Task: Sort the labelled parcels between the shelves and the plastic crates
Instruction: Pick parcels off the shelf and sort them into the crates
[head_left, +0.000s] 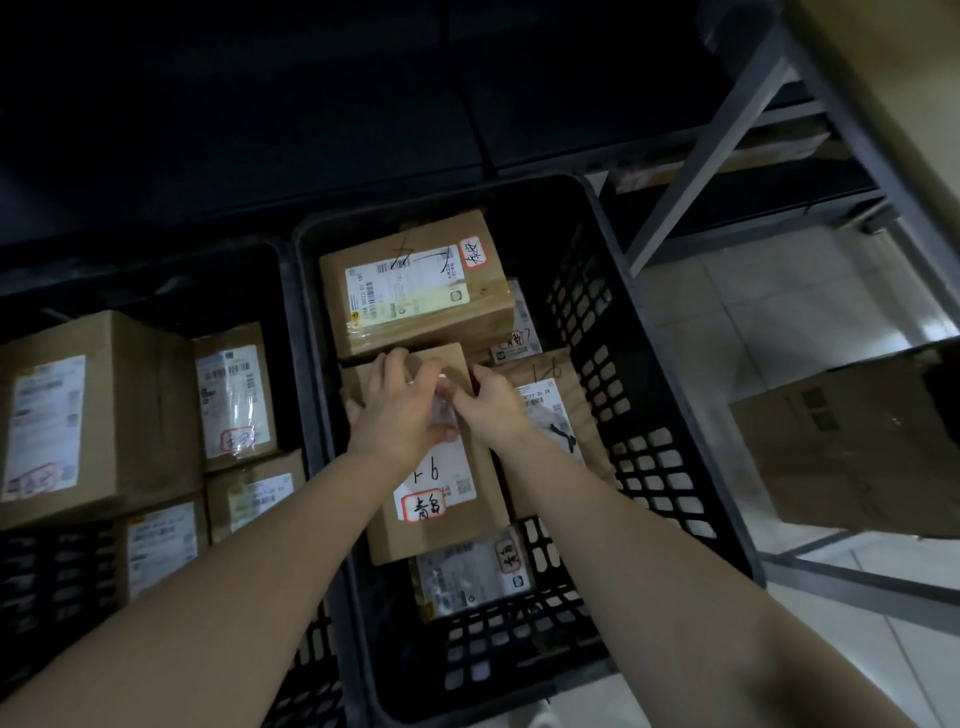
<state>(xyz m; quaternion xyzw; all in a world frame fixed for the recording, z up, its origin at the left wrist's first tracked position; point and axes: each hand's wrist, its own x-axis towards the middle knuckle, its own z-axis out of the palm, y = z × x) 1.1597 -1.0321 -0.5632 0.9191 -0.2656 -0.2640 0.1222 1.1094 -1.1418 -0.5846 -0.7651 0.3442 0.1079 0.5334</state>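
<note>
While both hands' fingers (395, 364) curl over the far edge of a brown parcel (441, 499), the left hand (400, 410) and right hand (493, 405) meet at a crinkled clear wrapper, so the grasp looks shallow. The parcel could slip, since that film looks slick. It extends from the fingers toward six o'clock, lying on other parcels in the black crate (639, 384).

Both hands (447, 410) seemingly gripping labelled parcel (441, 499), black crate (649, 415)
</note>
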